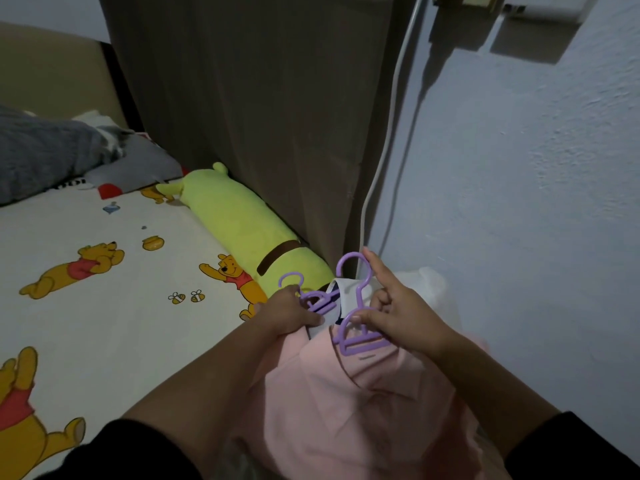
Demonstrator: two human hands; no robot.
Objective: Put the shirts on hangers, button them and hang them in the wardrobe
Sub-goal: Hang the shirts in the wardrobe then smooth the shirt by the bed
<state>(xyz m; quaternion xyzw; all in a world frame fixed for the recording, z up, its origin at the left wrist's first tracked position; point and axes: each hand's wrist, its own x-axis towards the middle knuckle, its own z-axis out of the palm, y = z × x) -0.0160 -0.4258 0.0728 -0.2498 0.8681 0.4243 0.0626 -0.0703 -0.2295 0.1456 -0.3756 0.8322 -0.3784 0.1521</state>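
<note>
Right hand [398,313] pinches one purple hanger [356,306]; left hand [287,311] grips another with the shirts [346,393]; hooks could tangle.

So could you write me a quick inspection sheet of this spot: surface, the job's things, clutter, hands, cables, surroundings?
Surface: bed sheet with cartoon bear print.
Job's things: pink shirt bunched in front of the person; purple hanger above it; a second purple hanger on a white and dark garment.
Clutter: long green plush toy, grey pillow, grey blanket.
Hands: left hand grips the second hanger and garment; right hand pinches the purple hanger.
Cables: white cable running down the wall corner.
Surroundings: brown curtain, pale wall; wardrobe not seen.
</note>
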